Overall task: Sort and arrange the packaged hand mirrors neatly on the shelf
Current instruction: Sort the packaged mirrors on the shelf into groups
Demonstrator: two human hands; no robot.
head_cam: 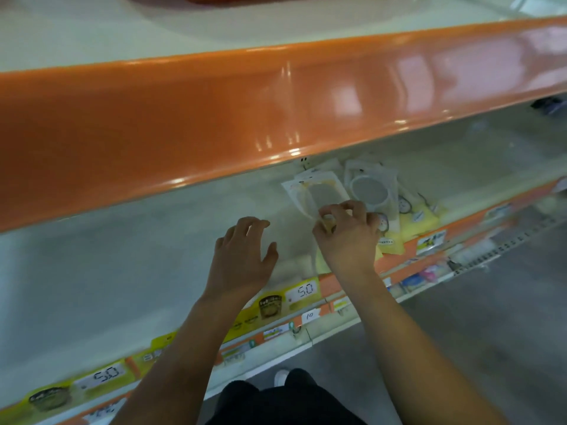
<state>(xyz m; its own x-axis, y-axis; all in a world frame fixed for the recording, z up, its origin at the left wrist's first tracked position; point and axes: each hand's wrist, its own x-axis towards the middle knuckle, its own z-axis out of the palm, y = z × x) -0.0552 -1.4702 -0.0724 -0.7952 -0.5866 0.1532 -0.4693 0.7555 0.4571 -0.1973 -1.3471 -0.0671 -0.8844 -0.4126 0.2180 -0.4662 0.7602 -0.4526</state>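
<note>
price tag "5.0", small tag "10"

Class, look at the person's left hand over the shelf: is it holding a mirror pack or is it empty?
Empty. The left hand hovers open with fingers spread over the bare shelf; only the right hand pinches a packaged hand mirror.

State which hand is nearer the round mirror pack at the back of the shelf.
Right. The right hand pinches a pack just in front of the round mirror pack; the left hand hovers open over bare shelf, farther to its left.
</note>
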